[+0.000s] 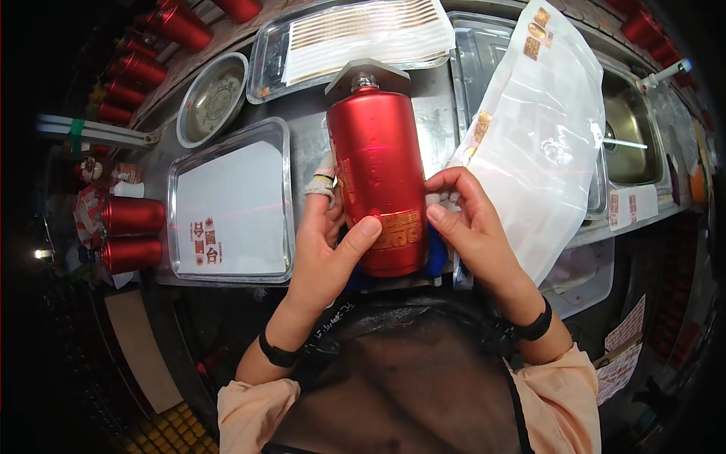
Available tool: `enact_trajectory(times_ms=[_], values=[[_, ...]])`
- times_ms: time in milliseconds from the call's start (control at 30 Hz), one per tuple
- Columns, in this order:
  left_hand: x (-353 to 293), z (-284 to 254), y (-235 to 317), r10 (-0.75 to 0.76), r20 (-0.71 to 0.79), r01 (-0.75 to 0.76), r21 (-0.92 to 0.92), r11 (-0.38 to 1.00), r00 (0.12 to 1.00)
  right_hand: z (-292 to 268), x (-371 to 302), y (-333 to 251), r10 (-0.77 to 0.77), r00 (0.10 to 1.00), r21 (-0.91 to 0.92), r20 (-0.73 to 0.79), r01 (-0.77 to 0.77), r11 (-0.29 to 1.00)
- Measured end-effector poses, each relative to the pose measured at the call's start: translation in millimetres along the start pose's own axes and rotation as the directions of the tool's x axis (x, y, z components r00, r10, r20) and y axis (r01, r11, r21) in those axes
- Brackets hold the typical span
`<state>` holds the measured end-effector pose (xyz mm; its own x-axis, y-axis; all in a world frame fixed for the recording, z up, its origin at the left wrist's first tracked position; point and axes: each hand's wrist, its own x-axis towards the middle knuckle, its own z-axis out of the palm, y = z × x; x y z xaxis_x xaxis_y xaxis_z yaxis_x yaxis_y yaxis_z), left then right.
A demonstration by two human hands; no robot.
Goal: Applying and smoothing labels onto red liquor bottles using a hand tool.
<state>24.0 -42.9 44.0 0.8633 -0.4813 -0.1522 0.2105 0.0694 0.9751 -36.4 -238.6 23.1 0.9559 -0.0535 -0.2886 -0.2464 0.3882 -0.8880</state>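
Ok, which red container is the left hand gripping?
The central red container, with the left hand's thumb on its front; the other red containers sit untouched near the picture's edges.

Loose peach-coloured sleeves (257, 412) are worn, their creased ends gathered near the elbows. A plain black band (278, 352) is fastened around the left wrist, and a matching black band (538, 321) is worn on the right. On the left hand (327, 234), one finger is wrapped in a whitish covering (318, 187), ringed by a thin yellowish strip. The torso is covered by a dark, sheer-looking apron (393, 393), edged in black and marked in white near its upper left.
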Motion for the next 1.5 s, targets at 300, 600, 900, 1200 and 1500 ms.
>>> enact_trajectory(times_ms=[300,600,900,1200,1500], values=[[3,-5,1,-0.004,0.053,0.003,0.021,1.0,0.999,2,-3,-2,-0.092,0.996,-0.199,0.005,0.091,0.976],[5,-7,-1,0.008,0.07,-0.009,0.013,1.0,0.998,-8,4,8,-0.118,0.993,-0.152,0.03,0.121,0.981],[3,-7,-2,0.027,0.046,-0.028,0.007,1.0,0.999,2,2,1,-0.068,0.998,-0.186,0.006,0.068,0.98],[3,-5,-1,0.018,0.048,-0.018,0.008,1.0,0.999,-4,4,5,-0.077,0.997,-0.093,0.005,0.077,0.993],[2,-10,-5,0.02,0.059,-0.021,0.016,1.0,0.998,5,3,0,-0.098,0.995,-0.156,-0.023,0.093,0.983]])
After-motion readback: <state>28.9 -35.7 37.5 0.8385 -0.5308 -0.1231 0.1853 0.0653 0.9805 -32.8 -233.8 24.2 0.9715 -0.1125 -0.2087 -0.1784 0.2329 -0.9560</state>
